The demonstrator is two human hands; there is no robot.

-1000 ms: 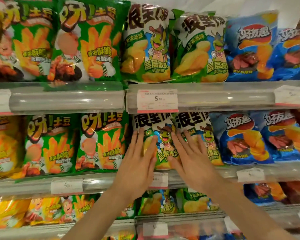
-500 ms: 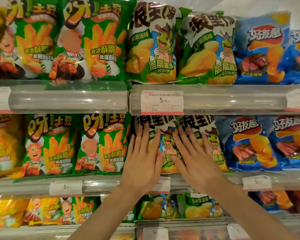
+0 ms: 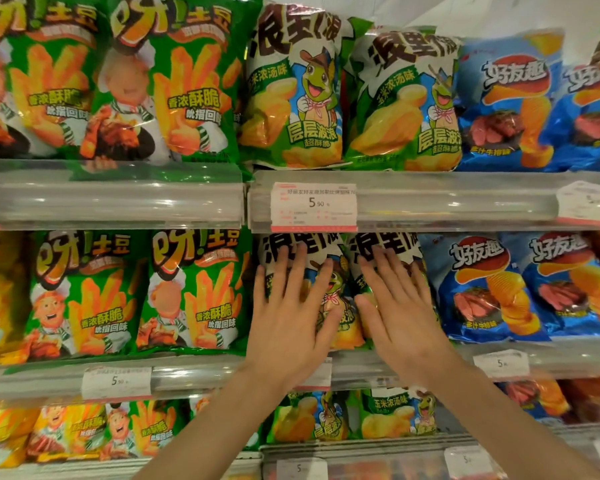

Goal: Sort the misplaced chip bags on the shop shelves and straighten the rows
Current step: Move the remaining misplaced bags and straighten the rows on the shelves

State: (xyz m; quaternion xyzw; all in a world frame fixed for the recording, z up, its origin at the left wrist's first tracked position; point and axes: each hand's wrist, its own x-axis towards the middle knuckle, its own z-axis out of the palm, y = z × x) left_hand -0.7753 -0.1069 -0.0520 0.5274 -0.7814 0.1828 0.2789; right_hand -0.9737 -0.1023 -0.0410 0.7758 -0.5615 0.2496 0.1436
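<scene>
On the middle shelf stand two white-and-green chip bags with a cartoon frog. My left hand (image 3: pixel 291 313) lies flat with fingers spread on the left frog bag (image 3: pixel 340 282). My right hand (image 3: pixel 400 313) lies flat, fingers spread, on the right frog bag (image 3: pixel 392 247), hiding most of it. Neither hand grips a bag. Green fries bags (image 3: pixel 194 292) stand to the left and blue chip bags (image 3: pixel 482 289) to the right on the same shelf.
The upper shelf rail (image 3: pixel 430 202) carries a 5.90 price tag (image 3: pixel 314 206), with the same green, frog and blue bags above. The middle shelf rail (image 3: pixel 194 375) has price tags too. A lower shelf holds yellow bags (image 3: pixel 70 431) and frog bags (image 3: pixel 395 414).
Both hands have slid up the frog bags and drawn apart, the right one shifting onto the right bag. The view has moved closer to the shelf.
</scene>
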